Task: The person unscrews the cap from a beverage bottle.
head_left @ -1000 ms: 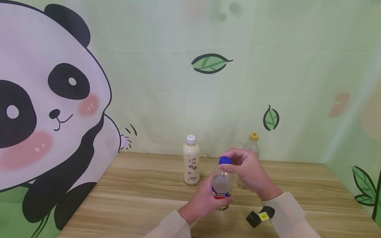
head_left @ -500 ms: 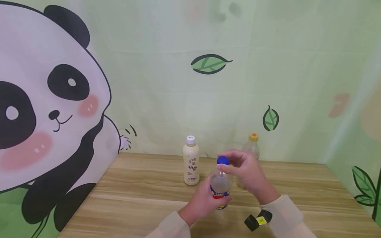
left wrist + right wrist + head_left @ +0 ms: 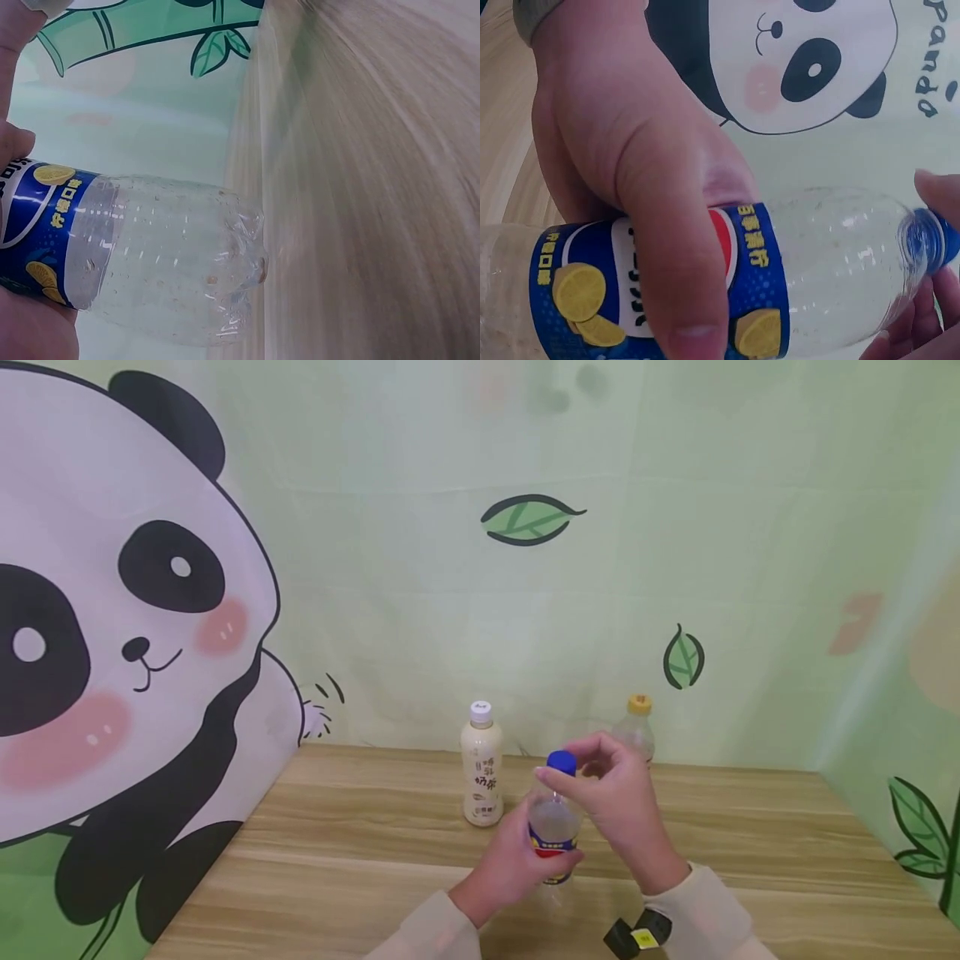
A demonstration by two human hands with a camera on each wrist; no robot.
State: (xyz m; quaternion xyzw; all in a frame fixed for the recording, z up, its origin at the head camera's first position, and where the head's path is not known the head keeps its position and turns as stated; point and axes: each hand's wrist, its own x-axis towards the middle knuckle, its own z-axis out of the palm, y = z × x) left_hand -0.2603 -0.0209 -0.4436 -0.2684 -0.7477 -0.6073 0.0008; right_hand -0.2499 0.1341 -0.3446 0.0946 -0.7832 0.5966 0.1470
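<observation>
My left hand [image 3: 510, 864] grips a clear plastic bottle [image 3: 555, 818] round its blue label, which has lemon pictures in the wrist views. The left thumb [image 3: 679, 300] lies across the label. The bottle stands roughly upright and looks empty, and I cannot tell whether its base [image 3: 240, 262] touches the table. At its top, my right hand [image 3: 618, 793] has thumb and fingers around the blue cap [image 3: 562, 763]. In the right wrist view the right thumb [image 3: 934, 196] is on one side of the cap [image 3: 930, 240], with fingers on the other.
A cream-coloured milk tea bottle [image 3: 482, 768] with a white cap stands behind on the left. Behind the right hand is a clear bottle [image 3: 637, 731] with a yellow cap, partly hidden. A black object with a yellow tag [image 3: 641, 937] is at the right wrist, over the wooden table [image 3: 337, 827].
My right hand has turned about the cap, its thumb moving left and its wrist coming lower and inward. The bottle has shifted slightly left in the left hand's grip.
</observation>
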